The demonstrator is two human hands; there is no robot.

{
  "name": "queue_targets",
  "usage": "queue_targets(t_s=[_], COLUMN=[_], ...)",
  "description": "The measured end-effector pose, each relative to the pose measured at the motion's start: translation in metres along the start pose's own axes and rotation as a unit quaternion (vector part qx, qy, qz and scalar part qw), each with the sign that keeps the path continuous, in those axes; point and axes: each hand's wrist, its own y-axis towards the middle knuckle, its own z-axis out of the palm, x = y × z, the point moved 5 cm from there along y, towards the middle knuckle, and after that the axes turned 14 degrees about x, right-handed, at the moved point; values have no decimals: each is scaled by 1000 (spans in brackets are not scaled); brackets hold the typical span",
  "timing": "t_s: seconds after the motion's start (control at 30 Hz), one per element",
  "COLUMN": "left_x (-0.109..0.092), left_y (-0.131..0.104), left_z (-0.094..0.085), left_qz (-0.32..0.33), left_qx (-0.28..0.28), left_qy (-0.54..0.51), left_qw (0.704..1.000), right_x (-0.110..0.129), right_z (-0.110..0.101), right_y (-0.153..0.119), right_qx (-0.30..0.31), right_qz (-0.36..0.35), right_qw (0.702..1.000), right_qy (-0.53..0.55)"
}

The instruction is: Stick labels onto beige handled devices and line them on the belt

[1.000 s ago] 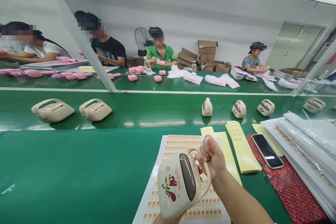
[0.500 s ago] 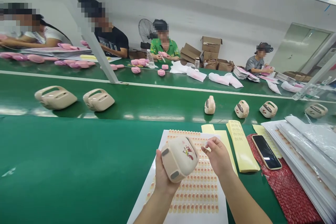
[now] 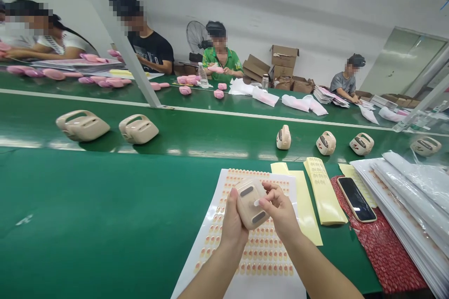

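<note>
A cream-coloured device (image 3: 251, 203) is held above a white sheet of stickers (image 3: 268, 256), its underside with two dark grey pads facing up. My left hand (image 3: 233, 224) is wrapped round the device's left side and lower edge. At its right side, my right hand (image 3: 278, 208) pinches a small whitish piece (image 3: 257, 202) between thumb and finger, close over the underside between the pads. Whether the piece touches the surface I cannot tell. Rows of small orange and cream stickers show around and below the device.
Yellow sticker strips (image 3: 324, 196) and a phone (image 3: 357, 199) on red bubble wrap (image 3: 389, 257) lie to the right, beside stacked white sheets (image 3: 396, 210). Several cream devices (image 3: 138, 129) stand along the green belt (image 3: 210, 138). People work with pink items beyond.
The device has turned so its underside faces up, hiding the printed picture. My right hand has moved left with the small piece, onto the device. The view has shifted slightly.
</note>
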Motion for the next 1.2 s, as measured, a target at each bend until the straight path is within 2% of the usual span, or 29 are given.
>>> queue_targets(t_s=[0.17,0.53,0.93,1.07,1.2], left_x=[-4,-4,-4,-2,2], left_y=[0,-1,-1,0,0], left_z=[0,-3,-1,-3,-3], left_qz=[22,22,26,21,25], left_qx=[-2,-13,-8,-14,-16], left_qy=[13,21,14,10,-1], left_qw=[1000,999,1000,1000,1000], right_x=[-1,0,3,7,15], right_z=[-3,-4,-3,-4,2], right_y=[1,1,0,-1,-9], right_qx=[30,43,20,4,-22], right_qz=[3,16,9,-25,-115], right_qw=[999,998,996,989,955], right_qy=[-21,-43,-82,-149,-271])
